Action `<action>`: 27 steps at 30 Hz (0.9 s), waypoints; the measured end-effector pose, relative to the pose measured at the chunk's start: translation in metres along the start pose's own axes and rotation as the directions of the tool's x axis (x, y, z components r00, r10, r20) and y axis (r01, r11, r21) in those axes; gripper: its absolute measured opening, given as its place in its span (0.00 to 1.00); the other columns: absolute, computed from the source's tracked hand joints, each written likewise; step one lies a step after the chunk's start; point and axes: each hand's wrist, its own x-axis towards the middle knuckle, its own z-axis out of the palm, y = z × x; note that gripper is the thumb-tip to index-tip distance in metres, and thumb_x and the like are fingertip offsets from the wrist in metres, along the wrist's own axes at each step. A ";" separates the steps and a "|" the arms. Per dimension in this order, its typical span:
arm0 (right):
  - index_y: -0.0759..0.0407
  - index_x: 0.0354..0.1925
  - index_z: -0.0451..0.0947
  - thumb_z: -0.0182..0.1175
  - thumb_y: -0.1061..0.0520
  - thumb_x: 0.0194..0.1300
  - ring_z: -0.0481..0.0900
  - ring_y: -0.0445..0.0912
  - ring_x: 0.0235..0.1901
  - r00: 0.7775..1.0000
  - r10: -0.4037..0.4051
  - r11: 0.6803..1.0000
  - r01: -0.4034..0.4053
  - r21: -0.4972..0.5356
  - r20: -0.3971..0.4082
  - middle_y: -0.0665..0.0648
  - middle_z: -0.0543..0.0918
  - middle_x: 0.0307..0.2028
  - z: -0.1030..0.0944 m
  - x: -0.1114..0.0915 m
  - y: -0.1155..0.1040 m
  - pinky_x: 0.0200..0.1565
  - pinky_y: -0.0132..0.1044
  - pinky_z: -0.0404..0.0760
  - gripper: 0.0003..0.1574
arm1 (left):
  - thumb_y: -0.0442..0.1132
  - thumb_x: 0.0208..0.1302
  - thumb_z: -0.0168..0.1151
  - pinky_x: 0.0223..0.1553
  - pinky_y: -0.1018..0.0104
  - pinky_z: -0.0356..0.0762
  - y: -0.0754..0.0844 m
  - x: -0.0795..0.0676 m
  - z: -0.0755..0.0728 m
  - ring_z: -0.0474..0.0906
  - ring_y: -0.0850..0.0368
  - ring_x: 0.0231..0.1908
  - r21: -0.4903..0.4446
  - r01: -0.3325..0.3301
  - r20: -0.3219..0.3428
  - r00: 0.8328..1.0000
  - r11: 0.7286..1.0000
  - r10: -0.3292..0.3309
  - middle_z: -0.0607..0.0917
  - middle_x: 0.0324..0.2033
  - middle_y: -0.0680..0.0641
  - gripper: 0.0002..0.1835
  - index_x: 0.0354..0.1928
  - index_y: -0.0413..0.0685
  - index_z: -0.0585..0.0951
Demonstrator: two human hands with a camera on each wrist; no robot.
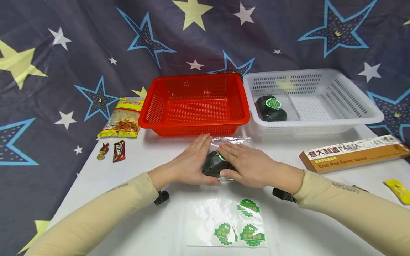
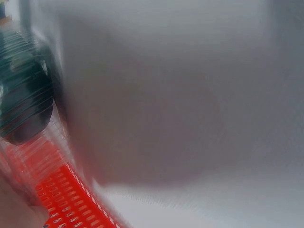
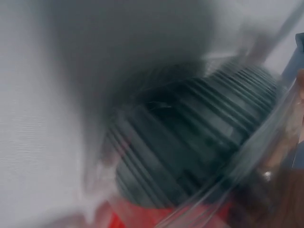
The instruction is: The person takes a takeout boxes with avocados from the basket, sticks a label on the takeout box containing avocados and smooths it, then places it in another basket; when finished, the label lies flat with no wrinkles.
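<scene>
A clear plastic box (image 1: 237, 140) lies in front of the red basket, with dark green rounded produce (image 1: 213, 165) inside; its exact kind is unclear. Along the box's left side rests my left hand (image 1: 191, 161), fingers stretched forward and thumb at the front edge. My right hand (image 1: 248, 163) lies over the right part of the lid, straight fingers pressing beside a green round sticker (image 1: 219, 155) that they partly cover. Dark green produce shows through the plastic in the left wrist view (image 2: 26, 99) and, blurred, in the right wrist view. Nearer me is a sheet with several green stickers (image 1: 201, 227).
Behind stand a red basket (image 1: 194, 130) and a white basket (image 1: 336, 122) containing a similar stickered box (image 1: 272, 108). A yellow food bag (image 1: 123, 117), a red snack packet (image 1: 119, 152) and small brown items (image 1: 102, 151) lie left. A pasta box (image 1: 355, 153) and yellow packet (image 1: 398, 191) lie right.
</scene>
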 end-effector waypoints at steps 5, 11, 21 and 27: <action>0.65 0.70 0.57 0.42 0.31 0.69 0.57 0.55 0.69 1.000 0.017 1.000 -0.017 -0.003 -0.023 0.63 0.60 0.70 0.002 -0.009 0.005 0.67 0.50 0.57 0.48 | 0.79 0.46 0.54 0.71 0.55 0.39 0.001 0.002 0.001 0.37 0.42 0.73 0.014 0.004 0.012 1.000 1.000 -0.005 0.45 0.73 0.35 0.69 0.73 0.33 0.41; 0.66 0.69 0.58 0.43 0.30 0.69 0.58 0.55 0.69 0.999 -0.001 0.999 0.000 -0.032 -0.055 0.64 0.62 0.69 0.004 -0.021 0.009 0.66 0.49 0.59 0.49 | 0.78 0.46 0.55 0.71 0.55 0.40 0.004 0.002 0.000 0.39 0.42 0.73 0.020 0.012 0.004 1.000 1.000 -0.012 0.46 0.73 0.34 0.69 0.72 0.32 0.42; 0.67 0.68 0.60 0.47 0.34 0.69 0.59 0.55 0.69 0.994 -0.072 0.997 0.069 -0.037 -0.082 0.62 0.63 0.68 0.002 -0.036 0.010 0.66 0.49 0.60 0.46 | 0.78 0.46 0.55 0.71 0.56 0.38 0.005 0.000 -0.002 0.37 0.44 0.73 0.026 0.036 0.006 0.999 0.999 -0.036 0.46 0.73 0.35 0.69 0.73 0.33 0.41; 0.67 0.68 0.61 0.45 0.34 0.70 0.59 0.53 0.69 0.984 -0.145 0.989 0.141 -0.038 -0.102 0.61 0.63 0.69 0.004 -0.038 0.008 0.66 0.48 0.61 0.45 | 0.78 0.46 0.55 0.71 0.56 0.37 0.005 0.000 -0.003 0.36 0.45 0.73 0.016 0.037 0.010 0.999 0.999 -0.037 0.45 0.73 0.35 0.69 0.73 0.33 0.41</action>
